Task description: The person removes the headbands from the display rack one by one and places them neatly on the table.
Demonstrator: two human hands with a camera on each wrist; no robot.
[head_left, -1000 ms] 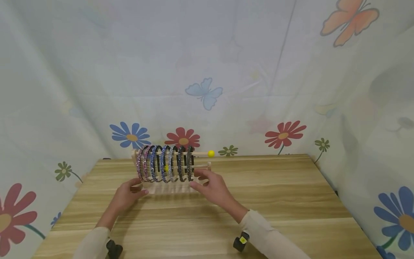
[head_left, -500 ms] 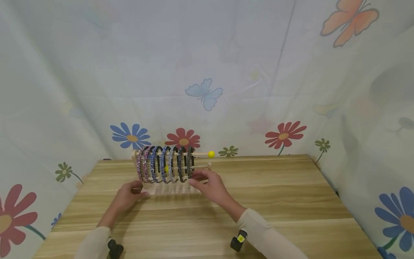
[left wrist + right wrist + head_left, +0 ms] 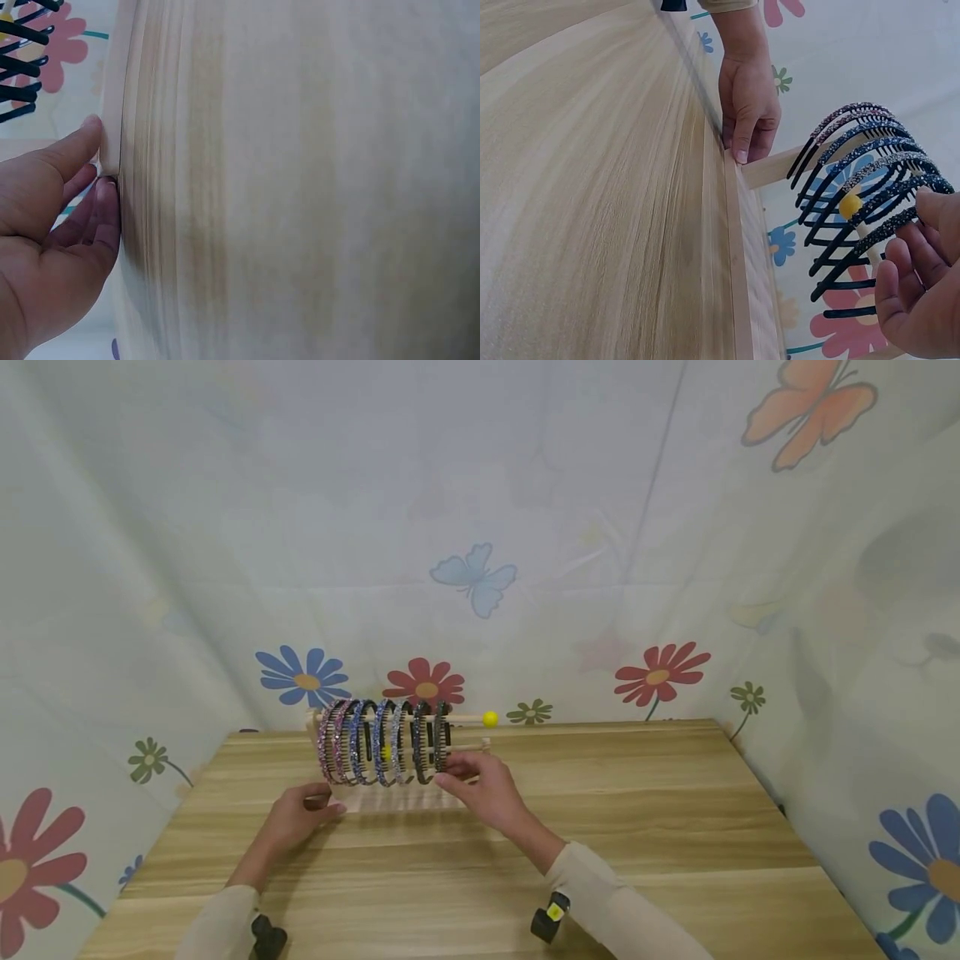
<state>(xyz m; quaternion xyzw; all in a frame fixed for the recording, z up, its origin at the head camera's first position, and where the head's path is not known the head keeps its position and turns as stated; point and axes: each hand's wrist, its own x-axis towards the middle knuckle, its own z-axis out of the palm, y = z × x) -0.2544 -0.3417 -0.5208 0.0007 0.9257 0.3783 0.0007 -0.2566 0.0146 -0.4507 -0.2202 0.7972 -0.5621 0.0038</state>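
On the wooden table [image 3: 637, 827], just before the flower-printed curtain [image 3: 570, 627], a wooden rack [image 3: 360, 800] carries a row of glittery headbands [image 3: 380, 743]. The left hand [image 3: 295, 817] pinches the rack's base at one end; the right hand [image 3: 486, 789] seems to pinch the endmost black headband [image 3: 441, 739], though its fingertips are partly hidden. One yellow ball [image 3: 490, 719] tips a rail; the headbands partly block another.

Glitter-flecked pink, blue, silver and black headbands [image 3: 380, 750], yellow ball [image 3: 490, 719], brown-streaked tabletop [image 3: 450, 885], white flower-printed backdrop [image 3: 600, 485]
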